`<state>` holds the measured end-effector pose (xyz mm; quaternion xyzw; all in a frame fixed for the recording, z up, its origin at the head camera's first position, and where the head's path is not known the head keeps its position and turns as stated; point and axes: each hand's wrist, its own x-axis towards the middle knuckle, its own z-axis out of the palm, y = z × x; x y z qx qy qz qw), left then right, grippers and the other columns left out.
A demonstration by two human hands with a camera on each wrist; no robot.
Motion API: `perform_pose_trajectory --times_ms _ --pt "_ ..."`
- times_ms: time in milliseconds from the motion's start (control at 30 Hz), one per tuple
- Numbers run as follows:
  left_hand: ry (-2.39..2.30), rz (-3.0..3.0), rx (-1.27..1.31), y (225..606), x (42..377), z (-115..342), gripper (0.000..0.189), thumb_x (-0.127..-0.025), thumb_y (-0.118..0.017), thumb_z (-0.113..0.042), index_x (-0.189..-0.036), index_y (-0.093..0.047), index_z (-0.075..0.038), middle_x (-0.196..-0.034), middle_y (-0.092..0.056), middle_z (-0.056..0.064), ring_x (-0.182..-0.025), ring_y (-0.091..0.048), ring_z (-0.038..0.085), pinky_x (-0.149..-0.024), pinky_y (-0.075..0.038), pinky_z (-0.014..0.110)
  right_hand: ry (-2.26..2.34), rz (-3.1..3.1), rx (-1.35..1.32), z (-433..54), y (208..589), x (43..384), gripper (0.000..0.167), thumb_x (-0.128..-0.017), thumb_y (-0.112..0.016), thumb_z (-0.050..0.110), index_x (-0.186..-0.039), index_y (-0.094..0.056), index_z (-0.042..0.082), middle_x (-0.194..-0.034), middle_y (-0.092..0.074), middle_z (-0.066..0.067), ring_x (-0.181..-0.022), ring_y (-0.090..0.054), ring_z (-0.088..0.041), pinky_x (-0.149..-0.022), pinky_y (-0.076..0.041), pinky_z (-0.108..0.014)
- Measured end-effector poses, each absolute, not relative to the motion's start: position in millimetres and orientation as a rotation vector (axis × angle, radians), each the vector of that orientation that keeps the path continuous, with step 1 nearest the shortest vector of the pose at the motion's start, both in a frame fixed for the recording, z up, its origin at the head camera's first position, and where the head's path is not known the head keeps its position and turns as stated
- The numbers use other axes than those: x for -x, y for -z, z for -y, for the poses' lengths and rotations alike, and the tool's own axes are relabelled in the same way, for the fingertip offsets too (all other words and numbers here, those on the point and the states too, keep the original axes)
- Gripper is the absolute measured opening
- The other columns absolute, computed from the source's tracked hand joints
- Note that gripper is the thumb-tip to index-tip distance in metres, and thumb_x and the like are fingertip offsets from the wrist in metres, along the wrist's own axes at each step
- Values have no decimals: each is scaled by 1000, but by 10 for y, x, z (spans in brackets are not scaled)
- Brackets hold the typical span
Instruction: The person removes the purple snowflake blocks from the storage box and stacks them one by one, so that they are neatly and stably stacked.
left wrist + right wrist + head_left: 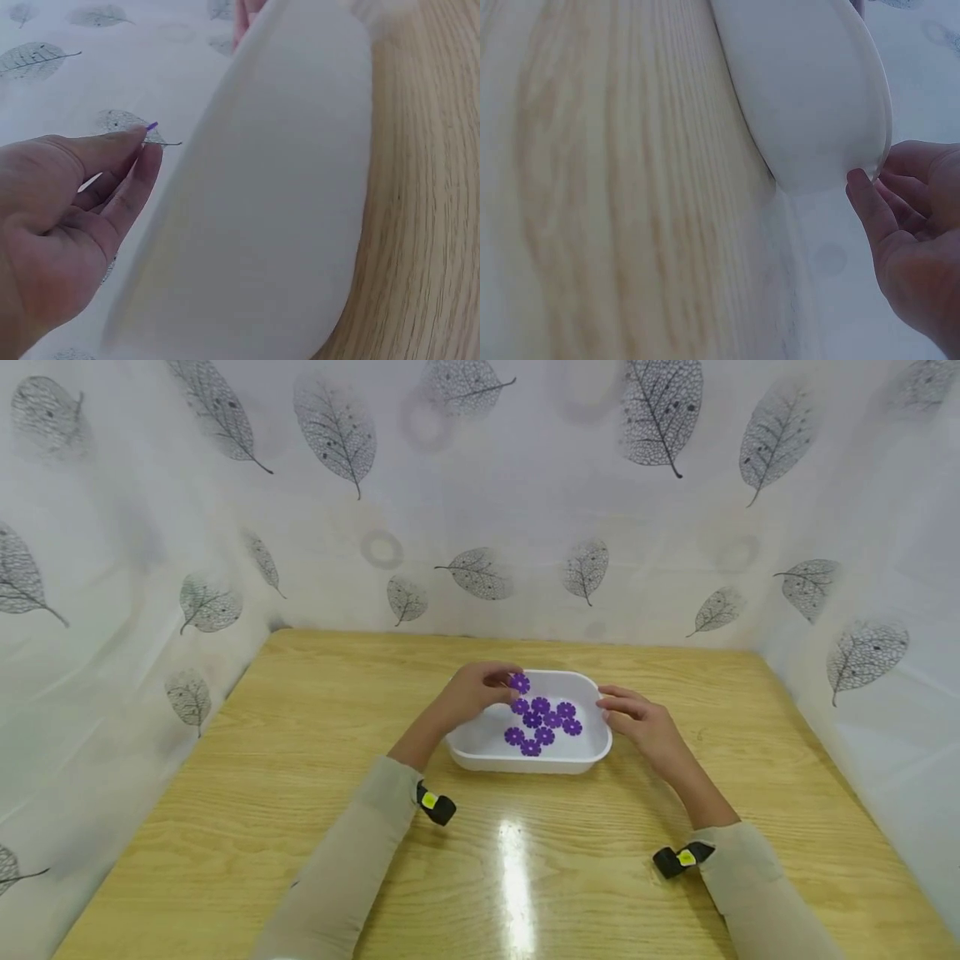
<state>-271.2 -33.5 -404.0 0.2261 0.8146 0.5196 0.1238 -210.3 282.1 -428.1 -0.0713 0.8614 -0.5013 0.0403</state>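
Observation:
My left hand (474, 695) pinches a purple flower-shaped plastic disc (520, 683) between thumb and fingertips, above the left back part of a white basin (480, 762). In the left wrist view only a thin purple edge of the disc (152, 126) sticks out past the fingertips. Inside the basin lie several more notched purple discs (532, 720), loosely grouped, some overlapping. At the basin's right end my right hand (641, 722) holds the rim, with the thumb (861, 184) against the outer wall in the right wrist view and the other fingers around the edge.
The basin stands on a wood-grain table (337, 693), toward its far side. A pale curtain (517, 510) with grey leaf prints hangs behind and at both sides. Each sleeved wrist wears a black strap device, one on the left (438, 807) and one on the right (678, 858).

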Motion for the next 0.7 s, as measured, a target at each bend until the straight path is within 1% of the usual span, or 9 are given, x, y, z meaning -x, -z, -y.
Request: perform_pose_trajectory --times_ms 100,167,333,400,433,567,633,700 --pt "-1579 -2347 -661 4006 2670 431 45 -93 -72 -16 -136 -61 -9 -111 -71 6 -105 -67 19 -92 -56 29 1538 -2643 219 -2808 4278 2114 39 -102 -61 32 -130 -66 6 -156 -45 -4 -148 -36 -30 -116 -36 -50" --pt "-1617 -2335 -645 3984 2630 510 45 -93 -73 -18 -136 -62 -10 -111 -71 5 -104 -67 19 -93 -56 31 1539 -2644 216 -2799 4273 2115 38 -102 -61 31 -130 -67 5 -156 -46 -4 -148 -37 -30 -116 -36 -50" --pt "-1687 -2341 -592 3955 2525 747 47 -94 -72 -23 -138 -61 -12 -113 -70 5 -102 -68 21 -98 -54 46 1529 -2646 194 -2784 4254 2114 39 -102 -62 31 -130 -66 5 -156 -46 -4 -148 -36 -30 -116 -36 -50" --pt "-1703 -2353 -573 3958 2487 853 48 -95 -72 -24 -140 -59 -12 -115 -69 6 -102 -68 22 -98 -53 49 1518 -2650 176 -2786 4242 2106 39 -102 -62 31 -131 -66 5 -156 -46 -4 -148 -36 -30 -116 -37 -50" --pt "-1709 -2364 -559 3965 2471 907 49 -95 -72 -25 -140 -59 -12 -116 -69 7 -102 -68 23 -98 -54 49 1511 -2654 167 -2790 4235 2102 39 -102 -61 31 -131 -66 6 -157 -46 -4 -148 -36 -30 -115 -37 -50" --pt "-1719 -2412 -501 4004 2407 1123 45 -95 -71 -24 -138 -61 -12 -118 -69 7 -107 -67 23 -95 -56 39 1488 -2663 147 -2809 4206 2078 40 -102 -61 31 -133 -65 6 -157 -45 -4 -148 -36 -31 -114 -39 -49" --pt "-1716 -2431 -473 4026 2376 1224 43 -96 -70 -24 -136 -62 -12 -119 -68 8 -109 -66 24 -95 -56 39 1481 -2666 145 -2818 4196 2068 41 -102 -61 32 -133 -65 6 -158 -44 -3 -148 -37 -30 -113 -40 -47" --pt "-1709 -2438 -459 4053 2348 1313 43 -97 -69 -23 -137 -61 -10 -121 -67 11 -110 -65 26 -97 -55 43 1476 -2668 140 -2827 4188 2061 41 -102 -61 32 -134 -65 6 -157 -44 -3 -147 -37 -29 -112 -42 -42"
